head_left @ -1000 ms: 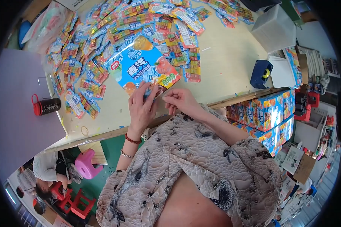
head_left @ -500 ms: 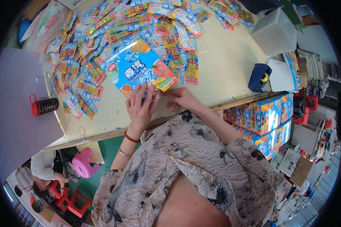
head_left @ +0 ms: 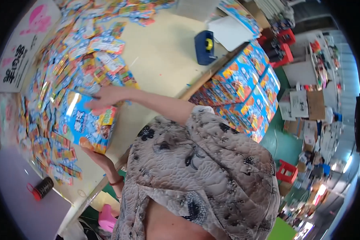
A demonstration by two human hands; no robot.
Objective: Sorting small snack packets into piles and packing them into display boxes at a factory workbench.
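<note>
A blue carton [head_left: 74, 130] with fruit pictures on its front lies tilted at the table's near left, between my two hands. My left hand [head_left: 98, 159] supports its lower edge, with the fingertips hidden beneath it. My right hand [head_left: 108, 98] grips the upper right edge, thumb or fingers lying over the front; motion smears it somewhat. Past the carton spreads a heap of small blue and orange candy packs [head_left: 104, 46], several of them right by my right hand.
A dark blue tape dispenser [head_left: 204, 48] stands near the table edge, beside white sheets [head_left: 232, 33]. Stacked printed cartons [head_left: 236, 96] sit right of the table. A dark bottle with a red lid [head_left: 42, 188] is at left, a white printed box [head_left: 24, 48] at far left.
My view has swung to the right. My right hand has moved from the carton's near side to its upper right edge; my left hand has gone from its front to its lower edge.
</note>
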